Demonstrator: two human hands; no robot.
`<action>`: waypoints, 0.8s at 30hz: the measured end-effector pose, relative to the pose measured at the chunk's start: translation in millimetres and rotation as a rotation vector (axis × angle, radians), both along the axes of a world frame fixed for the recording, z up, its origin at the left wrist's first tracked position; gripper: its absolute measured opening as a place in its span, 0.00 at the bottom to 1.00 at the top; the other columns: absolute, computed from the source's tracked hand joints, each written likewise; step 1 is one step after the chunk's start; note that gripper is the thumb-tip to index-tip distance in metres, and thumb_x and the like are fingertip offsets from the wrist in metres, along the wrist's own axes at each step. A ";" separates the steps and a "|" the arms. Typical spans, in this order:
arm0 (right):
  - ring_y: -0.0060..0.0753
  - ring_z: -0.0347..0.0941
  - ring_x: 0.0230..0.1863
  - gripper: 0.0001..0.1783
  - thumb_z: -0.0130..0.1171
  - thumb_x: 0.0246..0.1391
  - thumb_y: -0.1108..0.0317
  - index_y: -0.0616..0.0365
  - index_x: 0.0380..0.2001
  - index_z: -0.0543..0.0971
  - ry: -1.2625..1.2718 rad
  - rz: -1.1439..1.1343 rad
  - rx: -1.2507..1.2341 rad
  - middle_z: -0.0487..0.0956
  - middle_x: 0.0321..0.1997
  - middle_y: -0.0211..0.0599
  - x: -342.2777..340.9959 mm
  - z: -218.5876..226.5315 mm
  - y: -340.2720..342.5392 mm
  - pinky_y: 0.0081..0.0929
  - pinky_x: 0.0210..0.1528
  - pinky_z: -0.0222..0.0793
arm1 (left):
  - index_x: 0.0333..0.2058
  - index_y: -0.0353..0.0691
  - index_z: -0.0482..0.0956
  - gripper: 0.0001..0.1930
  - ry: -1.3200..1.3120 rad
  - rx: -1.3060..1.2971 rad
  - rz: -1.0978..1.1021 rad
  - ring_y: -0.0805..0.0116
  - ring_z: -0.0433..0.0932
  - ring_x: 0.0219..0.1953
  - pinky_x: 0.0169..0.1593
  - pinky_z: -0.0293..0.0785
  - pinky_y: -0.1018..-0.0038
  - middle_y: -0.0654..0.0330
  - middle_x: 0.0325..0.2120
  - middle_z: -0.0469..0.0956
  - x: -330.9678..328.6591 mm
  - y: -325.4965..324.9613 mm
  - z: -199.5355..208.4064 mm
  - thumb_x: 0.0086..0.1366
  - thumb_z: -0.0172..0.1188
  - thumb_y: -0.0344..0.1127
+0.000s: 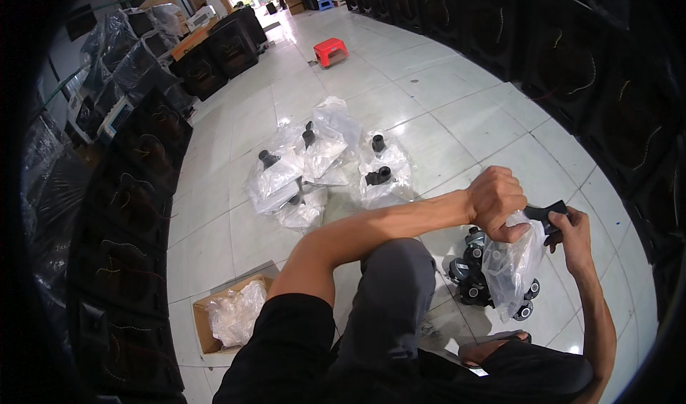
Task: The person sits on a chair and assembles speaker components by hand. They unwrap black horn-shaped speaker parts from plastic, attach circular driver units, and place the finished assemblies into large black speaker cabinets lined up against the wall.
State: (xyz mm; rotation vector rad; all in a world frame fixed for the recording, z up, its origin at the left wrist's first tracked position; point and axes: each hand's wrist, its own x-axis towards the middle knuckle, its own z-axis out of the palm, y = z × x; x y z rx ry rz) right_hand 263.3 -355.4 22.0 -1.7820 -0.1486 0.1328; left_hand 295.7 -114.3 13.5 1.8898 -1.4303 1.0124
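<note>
My left hand (496,204) is closed in a fist on a clear plastic bag (516,265), which hangs down from it. Close by on the right, my right hand (576,241) grips a black angular part (554,214) at the bag's upper edge. How far that part reaches into the bag is hidden behind my left hand. Below the bag, a cluster of black round parts (471,290) with pale ring-shaped ends rests on the tiles, partly covered by it. Ahead on the left lie several clear bags (275,179) with black elbow-shaped parts (379,144) on or in them.
Beside my left elbow, an open cardboard box (207,325) holds crumpled clear plastic bags (236,311). A red stool (331,51) stands farther off on the tiled floor (379,93). Rows of black cabinets with loose wires line the left (132,261) and the right (564,61).
</note>
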 end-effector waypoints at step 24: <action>0.39 0.78 0.24 0.29 0.68 0.28 0.61 0.68 0.36 0.76 -0.337 0.298 -0.682 0.80 0.23 0.47 -26.9 41.6 -48.5 0.32 0.32 0.75 | 0.36 0.46 0.76 0.22 -0.040 0.852 -0.134 0.60 0.64 0.58 0.56 0.63 0.61 0.66 0.43 0.71 -26.0 10.0 24.9 0.43 0.74 0.45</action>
